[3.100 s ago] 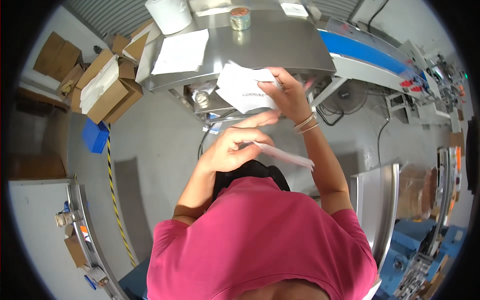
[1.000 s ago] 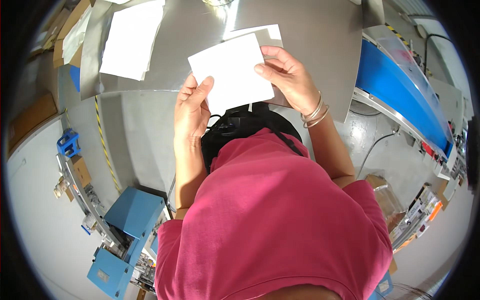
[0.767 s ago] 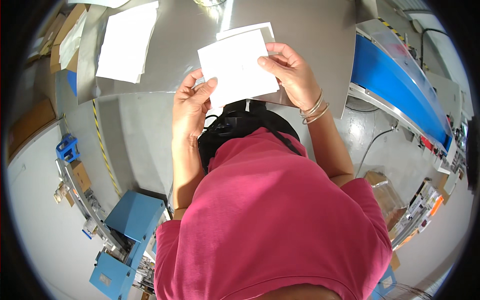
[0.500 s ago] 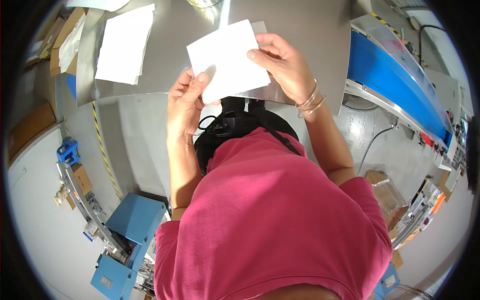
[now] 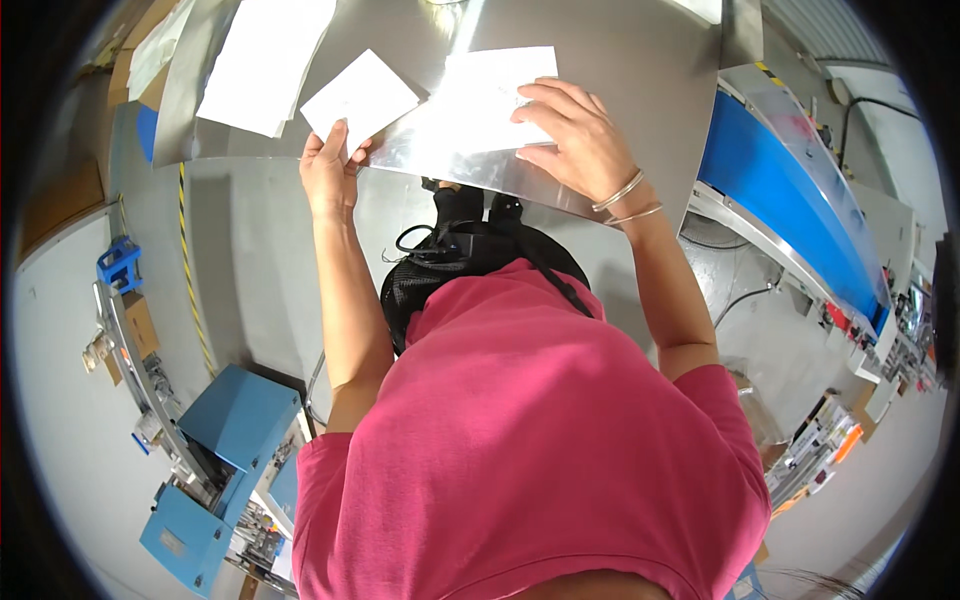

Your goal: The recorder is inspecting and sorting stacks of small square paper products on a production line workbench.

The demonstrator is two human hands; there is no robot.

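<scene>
A stack of large white paper sheets point(image 5: 265, 65) lies on the left part of a grey metal table point(image 5: 645, 90); just beside it, the bare left hand point(image 5: 330, 172) pinches the near corner of a small, square white paper piece point(image 5: 362, 95), thumb on top, at the table's near edge. Further right, a rectangular white paper piece point(image 5: 485, 90) lies on the table, the bare right hand point(image 5: 578, 135) over its right side, thumb and fingers apart; beyond runs a long, flat blue conveyor belt point(image 5: 785, 205)
</scene>
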